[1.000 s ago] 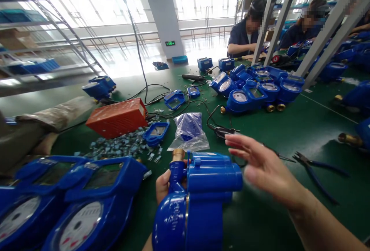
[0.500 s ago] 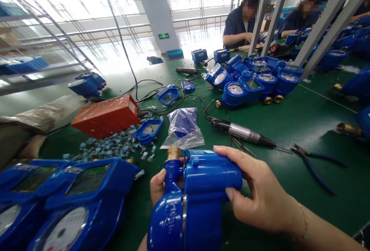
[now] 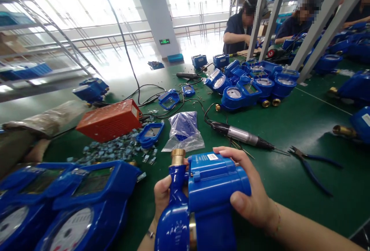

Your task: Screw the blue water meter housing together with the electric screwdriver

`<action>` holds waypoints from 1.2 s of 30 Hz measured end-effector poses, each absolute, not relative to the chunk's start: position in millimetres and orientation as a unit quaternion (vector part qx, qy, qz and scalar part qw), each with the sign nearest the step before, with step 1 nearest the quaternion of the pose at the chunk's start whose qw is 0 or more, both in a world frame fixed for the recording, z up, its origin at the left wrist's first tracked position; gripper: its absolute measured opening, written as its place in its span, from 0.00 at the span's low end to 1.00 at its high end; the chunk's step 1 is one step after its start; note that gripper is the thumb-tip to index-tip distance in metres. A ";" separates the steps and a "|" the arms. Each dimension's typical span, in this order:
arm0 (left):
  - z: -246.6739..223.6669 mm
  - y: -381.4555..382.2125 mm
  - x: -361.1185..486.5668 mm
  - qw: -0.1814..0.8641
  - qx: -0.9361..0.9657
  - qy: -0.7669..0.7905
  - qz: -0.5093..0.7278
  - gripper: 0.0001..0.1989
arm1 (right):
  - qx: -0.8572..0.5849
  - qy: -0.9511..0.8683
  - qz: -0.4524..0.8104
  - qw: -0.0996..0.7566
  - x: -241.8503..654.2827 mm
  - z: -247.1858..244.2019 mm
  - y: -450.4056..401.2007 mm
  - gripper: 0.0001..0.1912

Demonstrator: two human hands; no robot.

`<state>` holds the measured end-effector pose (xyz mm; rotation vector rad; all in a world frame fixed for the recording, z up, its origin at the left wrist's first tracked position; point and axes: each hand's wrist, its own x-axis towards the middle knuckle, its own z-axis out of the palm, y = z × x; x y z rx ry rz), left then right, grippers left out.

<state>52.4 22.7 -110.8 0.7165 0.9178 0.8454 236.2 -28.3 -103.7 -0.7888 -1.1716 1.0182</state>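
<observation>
Both my hands hold one blue water meter (image 3: 215,189) above the green table, low in the middle of the view. Its brass threaded pipe end (image 3: 177,157) points away from me. My left hand (image 3: 162,197) is closed on the pipe side, with most of its fingers hidden behind the meter. My right hand (image 3: 250,197) grips the box-shaped blue housing, thumb on the near face and fingers over the far top edge. A small white label (image 3: 213,157) shows on the housing. Beyond it lies a clear plastic bag of small blue pieces (image 3: 184,126).
More water meters (image 3: 78,212) stand close on the left; others (image 3: 245,89) are grouped at back right. An electric screwdriver (image 3: 243,134) and pliers (image 3: 310,162) lie to the right. An orange box (image 3: 111,120) sits behind scattered small parts (image 3: 115,149). Co-workers (image 3: 237,31) sit beyond.
The water meter has turned in my hands, so more of its labelled housing side shows, and it has shifted slightly right. My right hand has moved with it. The camera view has tilted slightly.
</observation>
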 end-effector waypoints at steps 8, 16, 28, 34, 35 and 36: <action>-109.0 25.5 55.3 0.690 0.366 0.402 0.477 0.31 | -0.355 -0.616 0.334 0.619 237.5 -118.7 -24.7 0.36; -97.5 18.2 41.6 0.332 0.567 0.367 0.658 0.22 | -0.364 -0.606 0.345 0.618 231.0 -120.6 -28.8 0.34; -81.2 -1.0 44.9 0.239 0.845 0.286 0.384 0.29 | -0.392 -0.649 0.303 0.577 230.3 -116.2 -29.9 0.29; -79.5 -0.4 41.9 0.268 0.835 0.274 0.395 0.28 | -0.393 -0.664 0.274 0.575 226.6 -113.7 -28.1 0.28; -79.4 -0.7 41.6 0.267 0.836 0.274 0.393 0.28 | -0.394 -0.664 0.272 0.574 226.2 -113.4 -28.0 0.28; -79.4 -0.9 41.4 0.268 0.836 0.274 0.392 0.28 | -0.395 -0.666 0.269 0.573 225.8 -113.2 -28.0 0.28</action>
